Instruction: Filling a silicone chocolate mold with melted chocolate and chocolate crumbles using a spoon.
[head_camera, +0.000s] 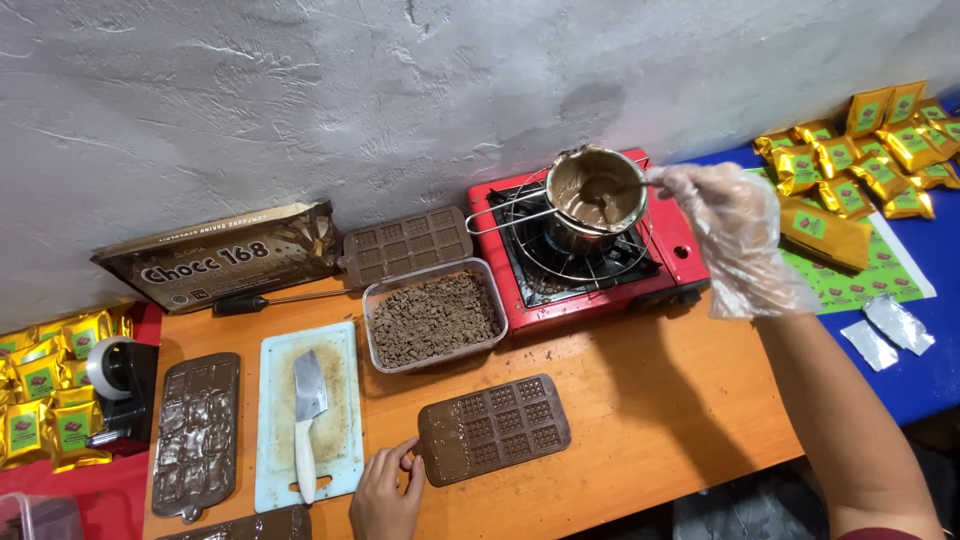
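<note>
My right hand (735, 235), in a clear plastic glove, holds a spoon (625, 190) that dips into a small metal pot (595, 195) of melted chocolate. The pot stands on a red portable gas stove (680, 255). My bare left hand (388, 490) grips the left end of a brown chocolate bar mould (495, 428) lying on the orange table (650, 420). The mould's leftmost cells hold melted chocolate; the other cells look unfilled.
A clear tub of chopped chocolate (435, 318) sits left of the stove. A white cutting board (310, 415) carries a knife (308, 420). A filled mould (197, 435) lies at the left, another mould (408, 245) at the back. Gold packets (870, 150) cover the blue surface at right.
</note>
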